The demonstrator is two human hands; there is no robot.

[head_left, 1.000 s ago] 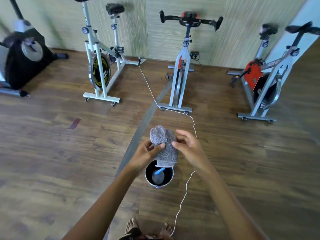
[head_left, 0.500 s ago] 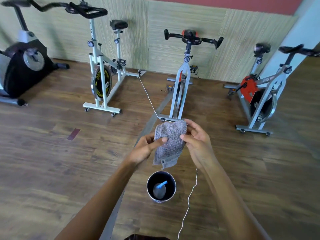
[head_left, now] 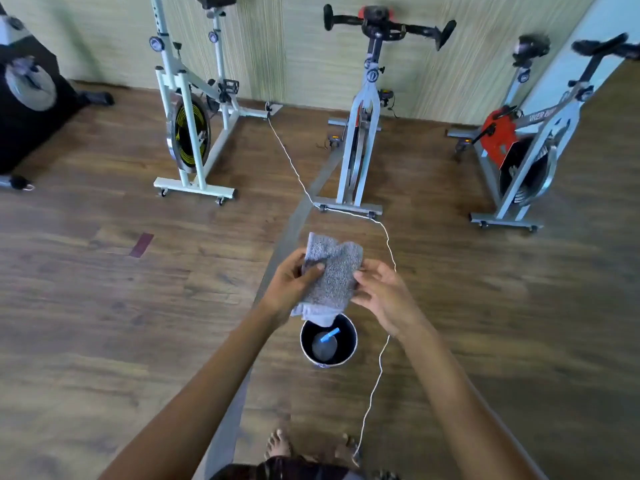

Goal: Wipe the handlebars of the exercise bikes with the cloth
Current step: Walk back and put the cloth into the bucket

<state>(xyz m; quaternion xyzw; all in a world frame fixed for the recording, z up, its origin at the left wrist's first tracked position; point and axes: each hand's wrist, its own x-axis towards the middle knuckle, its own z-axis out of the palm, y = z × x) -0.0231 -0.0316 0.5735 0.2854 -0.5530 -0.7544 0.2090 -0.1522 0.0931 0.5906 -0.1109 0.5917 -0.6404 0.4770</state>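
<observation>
A grey speckled cloth (head_left: 333,277) hangs folded in front of me, held by both hands. My left hand (head_left: 294,284) pinches its left edge with the thumb on top. My right hand (head_left: 382,294) touches its right edge with the fingers spread. Straight ahead stands a grey exercise bike (head_left: 360,133) with black handlebars (head_left: 388,26) at the top of the view. A white bike (head_left: 194,126) stands to the left, its handlebars out of view. A bike with a red cover (head_left: 519,147) stands at the right, its black handlebar (head_left: 602,46) partly cut off.
A black bucket (head_left: 352,336) holding a spray bottle with a blue nozzle (head_left: 327,342) stands on the wooden floor under the cloth. A white cord (head_left: 377,368) runs across the floor past the bucket. A black machine (head_left: 27,109) sits far left. My bare feet (head_left: 280,445) show at the bottom.
The view tilted back down, cutting off the left bike's handlebars. The cloth was refolded between my hands and my right fingers loosened on its edge.
</observation>
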